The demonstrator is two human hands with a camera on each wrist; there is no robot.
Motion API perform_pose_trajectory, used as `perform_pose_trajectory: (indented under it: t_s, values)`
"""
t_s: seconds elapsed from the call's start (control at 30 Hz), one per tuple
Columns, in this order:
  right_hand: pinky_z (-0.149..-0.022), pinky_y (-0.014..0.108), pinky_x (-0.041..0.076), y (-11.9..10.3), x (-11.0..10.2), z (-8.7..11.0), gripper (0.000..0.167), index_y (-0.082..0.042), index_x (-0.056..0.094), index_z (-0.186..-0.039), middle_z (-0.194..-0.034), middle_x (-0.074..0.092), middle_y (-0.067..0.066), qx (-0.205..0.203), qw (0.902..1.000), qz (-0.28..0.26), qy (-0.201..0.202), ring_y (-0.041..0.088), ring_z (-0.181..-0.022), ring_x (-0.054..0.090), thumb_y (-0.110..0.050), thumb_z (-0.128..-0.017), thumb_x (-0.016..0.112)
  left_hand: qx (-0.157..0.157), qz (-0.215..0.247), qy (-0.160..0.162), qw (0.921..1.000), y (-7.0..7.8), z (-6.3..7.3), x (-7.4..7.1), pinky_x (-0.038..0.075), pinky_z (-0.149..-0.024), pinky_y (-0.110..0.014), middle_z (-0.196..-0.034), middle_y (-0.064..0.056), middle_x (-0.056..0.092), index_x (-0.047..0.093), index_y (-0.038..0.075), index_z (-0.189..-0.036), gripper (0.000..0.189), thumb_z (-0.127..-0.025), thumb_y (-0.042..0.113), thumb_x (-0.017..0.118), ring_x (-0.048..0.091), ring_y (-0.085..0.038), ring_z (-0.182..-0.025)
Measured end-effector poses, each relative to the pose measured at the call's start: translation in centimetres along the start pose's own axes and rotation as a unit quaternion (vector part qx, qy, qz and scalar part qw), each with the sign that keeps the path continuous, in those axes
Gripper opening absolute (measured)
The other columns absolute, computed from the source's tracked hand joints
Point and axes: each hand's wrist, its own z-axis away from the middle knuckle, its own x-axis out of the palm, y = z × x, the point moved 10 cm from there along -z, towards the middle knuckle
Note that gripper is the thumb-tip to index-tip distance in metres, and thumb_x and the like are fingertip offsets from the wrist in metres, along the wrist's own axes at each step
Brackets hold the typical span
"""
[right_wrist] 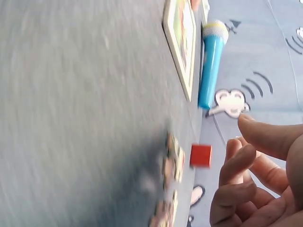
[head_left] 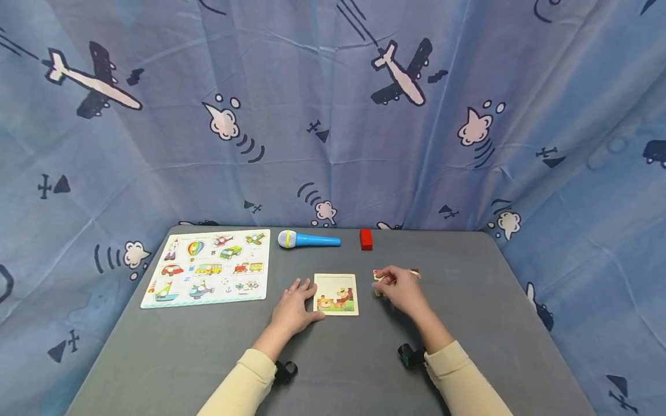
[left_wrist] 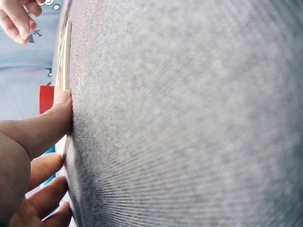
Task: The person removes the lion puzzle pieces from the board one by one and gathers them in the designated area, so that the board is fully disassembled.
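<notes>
A square wooden puzzle board (head_left: 335,294) with a pale frame and an animal picture along its lower part lies flat on the table. My left hand (head_left: 292,310) rests at its left side, fingers spread, with the thumb (left_wrist: 59,111) against the near edge. Small puzzle pieces (right_wrist: 174,161) lie in a cluster to the right of the board. Over them hovers my right hand (head_left: 403,289), fingers loosely bent; between thumb and fingertips the right wrist view shows nothing held. In the head view this hand partly hides the pieces.
A large picture board (head_left: 208,268) with printed vehicles lies at the table's left. Behind the puzzle board are a blue toy microphone (head_left: 317,240) and a red block (head_left: 366,239). A blue patterned curtain (head_left: 333,115) hangs beyond the grey table (head_left: 468,312).
</notes>
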Motion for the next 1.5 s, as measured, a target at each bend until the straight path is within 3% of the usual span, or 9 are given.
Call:
perform_pose_trajectory:
  t_s: [0.2,0.5,0.9,1.07,1.2,1.3,1.5]
  values:
    - [-0.052,0.029,0.048,-1.3,2.8,0.4,0.025,-0.006,0.071,-0.107,-0.081,0.067,0.001,0.009,0.9996,0.006,-0.027,0.014,-0.059,0.056,-0.018,-0.087,0.08,-0.001,-0.001,0.001,1.0,0.0,-0.1,0.0,0.033,-0.117,-0.061,-0.158,-0.006,0.044,0.057,0.015,-0.145,0.077,-0.078,0.037,0.087,0.03,-0.031,-0.152]
    - [-0.065,0.028,0.043,-1.6,5.8,0.2,0.027,-0.01,0.073,-0.107,-0.08,0.061,-0.002,0.01,0.9975,0.046,-0.053,0.014,-0.072,0.053,-0.022,-0.085,0.083,0.005,-0.008,0.002,1.0,0.0,-0.1,0.1,0.033,-0.118,-0.06,-0.158,-0.006,0.045,0.058,0.014,-0.144,0.076,-0.078,0.038,0.087,0.031,-0.031,-0.152]
    - [-0.062,0.029,0.038,-2.3,7.8,-0.5,0.019,-0.012,0.072,-0.095,-0.08,0.057,0.001,0.016,0.9937,0.08,-0.076,0.016,-0.072,0.049,-0.023,-0.085,0.083,0.007,-0.003,0.001,1.0,0.0,0.0,0.0,0.033,-0.118,-0.059,-0.157,-0.007,0.046,0.058,0.014,-0.144,0.076,-0.078,0.038,0.087,0.031,-0.032,-0.151]
    - [-0.068,0.03,0.039,-2.7,7.9,-0.9,0.022,-0.012,0.065,-0.09,-0.087,0.056,0.004,0.015,0.992,0.095,-0.082,0.018,-0.079,0.049,-0.02,-0.083,0.085,0.007,-0.001,0.0,1.0,0.0,0.0,0.0,0.033,-0.118,-0.059,-0.157,-0.007,0.045,0.058,0.014,-0.145,0.076,-0.078,0.038,0.087,0.031,-0.032,-0.152]
    - [-0.063,0.029,0.039,-2.8,8.1,-1.1,0.024,-0.012,0.062,-0.09,-0.083,0.056,0.003,0.023,0.9909,0.092,-0.096,0.018,-0.074,0.05,-0.017,-0.083,0.084,0.009,0.0,0.003,1.0,0.0,0.0,-0.1,0.032,-0.119,-0.058,-0.157,-0.008,0.046,0.058,0.013,-0.144,0.076,-0.078,0.037,0.087,0.031,-0.032,-0.151]
    - [-0.064,0.031,0.042,-3.0,8.3,-1.1,0.019,-0.01,0.069,-0.097,-0.083,0.06,0.003,0.012,0.9885,0.11,-0.102,0.018,-0.074,0.053,-0.019,-0.086,0.082,0.012,0.001,0.006,0.9999,0.1,0.0,-0.1,0.032,-0.119,-0.058,-0.156,-0.009,0.047,0.059,0.012,-0.143,0.076,-0.077,0.037,0.087,0.032,-0.032,-0.151]
    - [-0.083,0.042,0.053,-4.1,8.5,-0.8,0.017,-0.01,0.077,-0.104,-0.097,0.072,0.004,-0.05,0.9822,0.158,-0.09,0.02,-0.088,0.062,-0.022,-0.093,0.074,0.009,0.002,0.005,0.9999,0.1,-0.1,-0.1,0.033,-0.118,-0.059,-0.156,-0.008,0.047,0.059,0.013,-0.144,0.076,-0.078,0.037,0.087,0.032,-0.032,-0.151]
